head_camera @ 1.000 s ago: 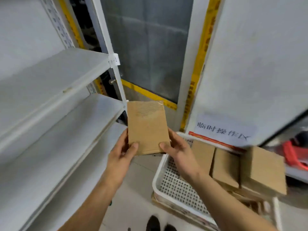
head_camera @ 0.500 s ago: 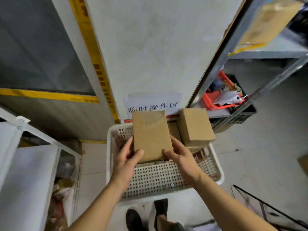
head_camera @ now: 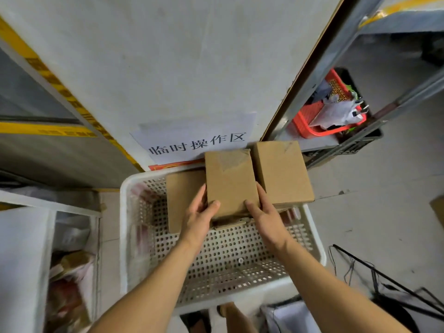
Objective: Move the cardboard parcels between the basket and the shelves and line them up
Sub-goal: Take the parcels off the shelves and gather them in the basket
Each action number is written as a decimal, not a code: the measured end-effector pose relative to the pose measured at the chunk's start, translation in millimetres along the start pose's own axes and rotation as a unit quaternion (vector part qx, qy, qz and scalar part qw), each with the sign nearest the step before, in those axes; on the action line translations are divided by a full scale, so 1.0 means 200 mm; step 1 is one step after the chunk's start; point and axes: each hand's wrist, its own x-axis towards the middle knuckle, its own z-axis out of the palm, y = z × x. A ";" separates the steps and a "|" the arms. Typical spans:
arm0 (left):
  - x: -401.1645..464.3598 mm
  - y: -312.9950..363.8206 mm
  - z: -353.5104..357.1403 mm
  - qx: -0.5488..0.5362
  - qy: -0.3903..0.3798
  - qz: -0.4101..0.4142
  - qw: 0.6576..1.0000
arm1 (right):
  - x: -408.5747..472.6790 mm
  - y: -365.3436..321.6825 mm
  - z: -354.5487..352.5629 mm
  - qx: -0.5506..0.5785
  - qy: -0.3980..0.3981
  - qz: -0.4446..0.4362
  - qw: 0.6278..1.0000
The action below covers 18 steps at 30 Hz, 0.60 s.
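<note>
Head view: parcel [head_camera: 230,182] pinched between both hands' fingers [head_camera: 214,205].

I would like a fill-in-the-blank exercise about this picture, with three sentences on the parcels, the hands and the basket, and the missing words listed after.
1. The middle parcel is held by ____ hands, the left hand and the right hand.
2. The white basket has a floor full of small ____.
3. The colour of the smaller basket on the shelf at the right is ____.

Missing words: both; holes; red
</note>
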 end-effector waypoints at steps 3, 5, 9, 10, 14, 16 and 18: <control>0.04 -0.05 0.04 0.028 0.009 0.002 1.000 | 0.05 0.08 -0.01 -0.011 0.020 0.021 1.000; 0.05 -0.08 0.07 0.032 0.022 0.008 0.999 | 0.06 0.11 -0.02 -0.014 0.028 0.028 0.999; 0.00 -0.06 0.12 0.049 0.040 0.013 0.998 | 0.06 0.10 -0.01 -0.021 0.063 0.030 0.997; -0.01 -0.06 0.12 0.057 0.041 0.012 0.997 | 0.05 0.10 -0.01 -0.024 0.071 0.029 0.997; -0.02 0.00 0.07 0.120 0.026 0.013 0.992 | 0.02 0.07 0.00 -0.037 0.092 0.027 0.995; -0.04 0.03 0.05 0.162 0.017 0.015 0.987 | -0.01 0.03 0.01 -0.057 0.098 0.027 0.993; -0.08 0.07 0.02 0.198 0.013 0.027 0.980 | -0.05 -0.01 0.02 -0.095 0.101 0.020 0.990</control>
